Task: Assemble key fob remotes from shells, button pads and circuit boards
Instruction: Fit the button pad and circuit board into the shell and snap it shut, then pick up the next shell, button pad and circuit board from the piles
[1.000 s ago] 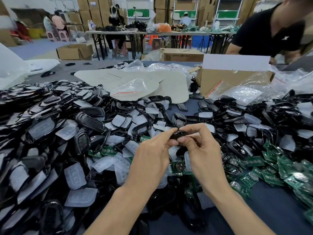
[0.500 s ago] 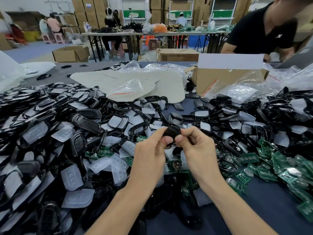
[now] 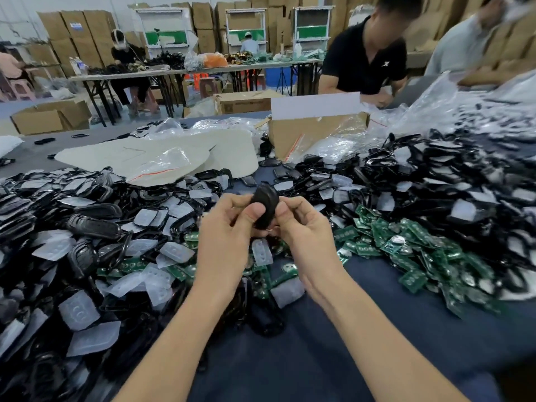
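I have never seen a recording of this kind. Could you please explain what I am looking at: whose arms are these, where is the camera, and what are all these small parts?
There is no machine here. The two bare arms belong to a person, and the only camera is worn on that person's head, looking forward and down. So the left hand and the right hand are the wearer's own. Together they pinch one black key fob in their grip, above the table, which has a dark blue cover. On it lie heaps of black shells, clear button pads and green circuit boards. Behind the heaps stands a cardboard box, and another worker in a black shirt is across the table.
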`<act>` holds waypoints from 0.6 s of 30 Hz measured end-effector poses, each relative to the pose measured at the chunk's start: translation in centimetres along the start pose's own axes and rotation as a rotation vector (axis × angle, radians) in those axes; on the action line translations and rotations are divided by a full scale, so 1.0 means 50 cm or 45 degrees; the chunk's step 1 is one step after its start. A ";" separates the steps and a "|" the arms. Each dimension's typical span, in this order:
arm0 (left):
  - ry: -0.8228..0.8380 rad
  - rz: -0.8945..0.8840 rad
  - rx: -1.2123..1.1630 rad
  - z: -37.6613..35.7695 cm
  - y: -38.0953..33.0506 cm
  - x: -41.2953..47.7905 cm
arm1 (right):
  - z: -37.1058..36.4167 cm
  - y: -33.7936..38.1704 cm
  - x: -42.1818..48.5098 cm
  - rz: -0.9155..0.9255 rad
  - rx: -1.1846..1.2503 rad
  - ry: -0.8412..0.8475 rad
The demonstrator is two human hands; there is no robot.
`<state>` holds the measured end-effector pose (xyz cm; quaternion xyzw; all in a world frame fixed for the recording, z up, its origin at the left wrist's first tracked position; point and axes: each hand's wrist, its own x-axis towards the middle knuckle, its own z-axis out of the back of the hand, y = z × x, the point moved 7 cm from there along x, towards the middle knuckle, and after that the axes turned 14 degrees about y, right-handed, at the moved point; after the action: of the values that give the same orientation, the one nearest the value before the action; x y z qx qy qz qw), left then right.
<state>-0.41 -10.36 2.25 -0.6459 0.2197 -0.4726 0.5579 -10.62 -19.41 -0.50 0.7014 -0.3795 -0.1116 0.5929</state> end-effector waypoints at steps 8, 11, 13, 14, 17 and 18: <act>0.297 -0.134 0.083 -0.287 -0.122 -0.022 | 0.157 0.153 -0.177 0.158 0.429 -0.415; 0.505 -0.216 0.092 -0.443 -0.161 -0.059 | 0.240 0.199 -0.278 0.208 0.585 -0.690; 0.634 -0.287 0.077 -0.547 -0.189 -0.100 | 0.291 0.228 -0.344 0.254 0.725 -0.800; 0.686 -0.310 0.069 -0.596 -0.200 -0.121 | 0.315 0.242 -0.375 0.308 0.824 -0.807; 0.861 -0.349 0.040 -0.734 -0.231 -0.184 | 0.379 0.272 -0.468 0.342 0.835 -0.917; 0.932 -0.379 0.052 -0.777 -0.244 -0.205 | 0.395 0.277 -0.494 0.341 0.798 -0.974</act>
<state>-41.28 -18.54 7.15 -0.4482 0.2986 -0.7517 0.3807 -45.10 -17.87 -0.45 0.6997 -0.6712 -0.1642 0.1817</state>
